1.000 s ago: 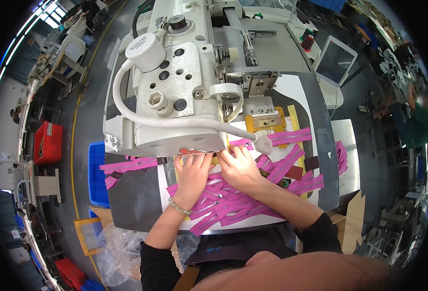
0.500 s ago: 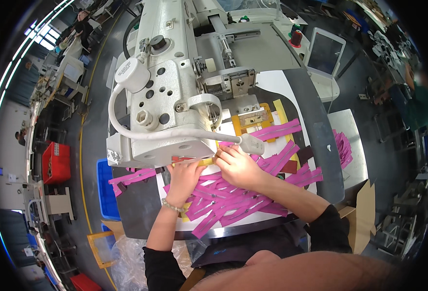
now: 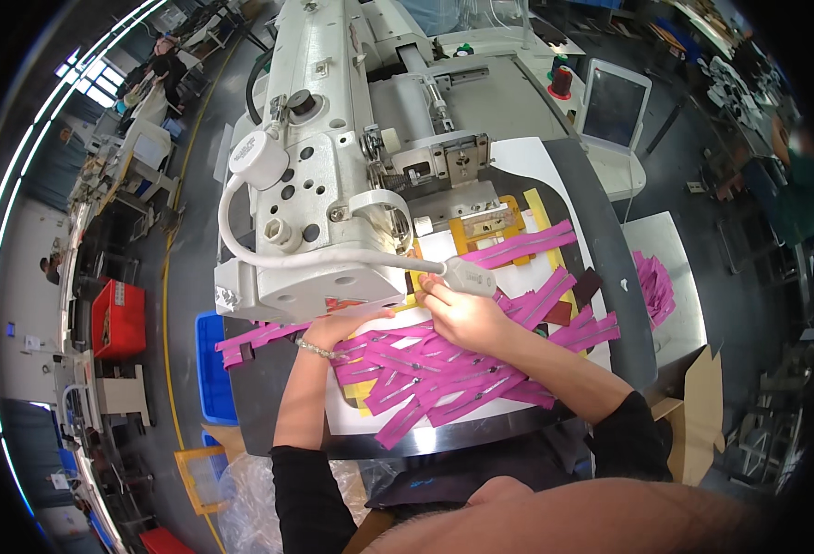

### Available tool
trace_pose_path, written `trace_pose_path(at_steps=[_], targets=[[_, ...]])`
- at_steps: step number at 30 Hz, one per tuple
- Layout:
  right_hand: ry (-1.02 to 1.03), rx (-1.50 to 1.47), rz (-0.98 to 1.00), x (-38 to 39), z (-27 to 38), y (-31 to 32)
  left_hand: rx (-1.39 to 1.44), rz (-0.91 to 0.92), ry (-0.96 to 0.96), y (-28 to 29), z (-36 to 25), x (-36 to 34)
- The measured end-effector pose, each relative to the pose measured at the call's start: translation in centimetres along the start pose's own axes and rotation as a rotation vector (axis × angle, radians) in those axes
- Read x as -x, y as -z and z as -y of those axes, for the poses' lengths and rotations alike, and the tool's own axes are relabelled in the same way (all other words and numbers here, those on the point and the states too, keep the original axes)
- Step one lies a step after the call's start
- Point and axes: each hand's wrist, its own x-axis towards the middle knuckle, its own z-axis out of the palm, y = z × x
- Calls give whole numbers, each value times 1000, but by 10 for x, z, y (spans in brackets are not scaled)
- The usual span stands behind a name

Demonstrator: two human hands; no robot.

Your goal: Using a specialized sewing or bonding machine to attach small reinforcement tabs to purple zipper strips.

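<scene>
My left hand (image 3: 350, 325) reaches in under the front of the white sewing machine head (image 3: 319, 212); the thumb points right and the machine hides the other fingers. My right hand (image 3: 467, 316) is beside it, fingers bent together just left of a small white box (image 3: 471, 276) on a cable. What those fingertips hold, if anything, is not visible. Below both wrists a pile of pink zippers (image 3: 435, 374) with dark teeth spreads over a white sheet (image 3: 344, 420). One pink zipper (image 3: 522, 246) lies across the yellow clamp frame (image 3: 487, 226) of the machine.
More pink zippers (image 3: 245, 343) lie at the table's left edge, and a bundle (image 3: 652, 288) rests on a metal side table (image 3: 682, 319). A blue bin (image 3: 213, 369) is at left, an open cardboard box (image 3: 698, 415) at lower right. Behind stands a screen (image 3: 615, 103).
My left hand has turned so its fingers point more to the right, deeper under the machine head. My right hand has shifted only slightly. The whole view has moved a little.
</scene>
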Motion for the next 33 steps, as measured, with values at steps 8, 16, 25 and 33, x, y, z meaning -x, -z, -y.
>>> trace_pose_path(at_steps=[8, 16, 25, 33], targets=[[-1, 72, 28, 0, 4, -3, -86, -116, 5, -6, -6, 9], [24, 87, 17, 3, 0, -1, -9, -79, 70, -8, -5, 6], [78, 177, -10, 1, 15, 3, -455, -324, -303, -1, 2, 16], [37, 275, 20, 13, 13, -3, 166, -168, 234, -143, -16, 304]])
